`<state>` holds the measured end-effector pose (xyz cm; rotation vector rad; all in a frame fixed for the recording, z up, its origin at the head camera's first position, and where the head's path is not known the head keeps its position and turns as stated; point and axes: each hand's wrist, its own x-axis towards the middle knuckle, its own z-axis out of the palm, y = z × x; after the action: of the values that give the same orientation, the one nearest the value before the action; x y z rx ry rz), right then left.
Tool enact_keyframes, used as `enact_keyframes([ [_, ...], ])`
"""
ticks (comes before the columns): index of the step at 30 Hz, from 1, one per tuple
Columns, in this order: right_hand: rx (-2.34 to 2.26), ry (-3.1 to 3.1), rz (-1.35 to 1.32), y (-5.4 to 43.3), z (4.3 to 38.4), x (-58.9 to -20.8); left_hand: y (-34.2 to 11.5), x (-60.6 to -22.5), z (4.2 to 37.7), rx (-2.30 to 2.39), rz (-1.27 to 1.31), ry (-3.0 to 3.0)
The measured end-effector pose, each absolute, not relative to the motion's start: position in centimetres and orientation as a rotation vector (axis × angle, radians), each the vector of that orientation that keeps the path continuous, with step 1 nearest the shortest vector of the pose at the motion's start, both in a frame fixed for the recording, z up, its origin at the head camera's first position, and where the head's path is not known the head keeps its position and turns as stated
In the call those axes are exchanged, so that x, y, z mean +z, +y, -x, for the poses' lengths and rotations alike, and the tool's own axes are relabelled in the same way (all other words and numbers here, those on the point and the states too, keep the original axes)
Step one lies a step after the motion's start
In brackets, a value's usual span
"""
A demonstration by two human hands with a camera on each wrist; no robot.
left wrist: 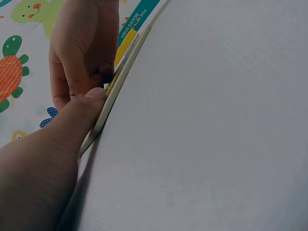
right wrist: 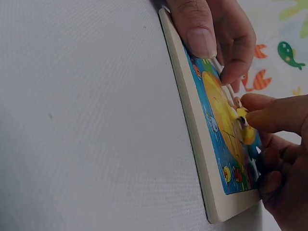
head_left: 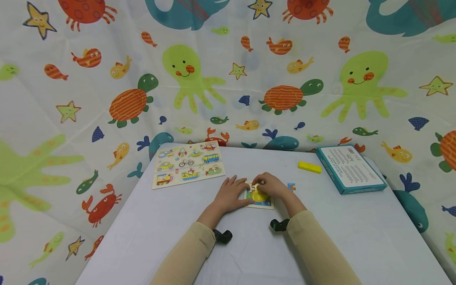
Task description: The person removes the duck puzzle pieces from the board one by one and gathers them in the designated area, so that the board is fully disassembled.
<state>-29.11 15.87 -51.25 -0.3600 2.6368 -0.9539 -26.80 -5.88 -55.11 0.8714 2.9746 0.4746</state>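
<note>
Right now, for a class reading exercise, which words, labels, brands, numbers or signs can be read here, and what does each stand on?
"FIVE SETS": on the side of the teal box, in the left wrist view; what follows is unclear.
"BEADED BOXES": on that same side.
Too small to read: the printed lines and barcode on the box's white label.
No other text can be made out.

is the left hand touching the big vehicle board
No, the left hand rests on the small puzzle, apart from the vehicle board.

Hands [left wrist: 53, 144] (both bare) at a thin board [left wrist: 109, 104]
</note>
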Motion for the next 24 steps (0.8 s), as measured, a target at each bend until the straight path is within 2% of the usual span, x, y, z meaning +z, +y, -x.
enact_keyframes([
  [12,-0.937,2.65,0.29,16.4,29.5,-51.1,-5.8,-55.0,26.7,0.465,-0.857,2.976],
  [24,-0.896,2.672,0.372,17.2,30.1,-51.3,-6.3,-55.3,26.5,0.373,-1.107,2.914],
])
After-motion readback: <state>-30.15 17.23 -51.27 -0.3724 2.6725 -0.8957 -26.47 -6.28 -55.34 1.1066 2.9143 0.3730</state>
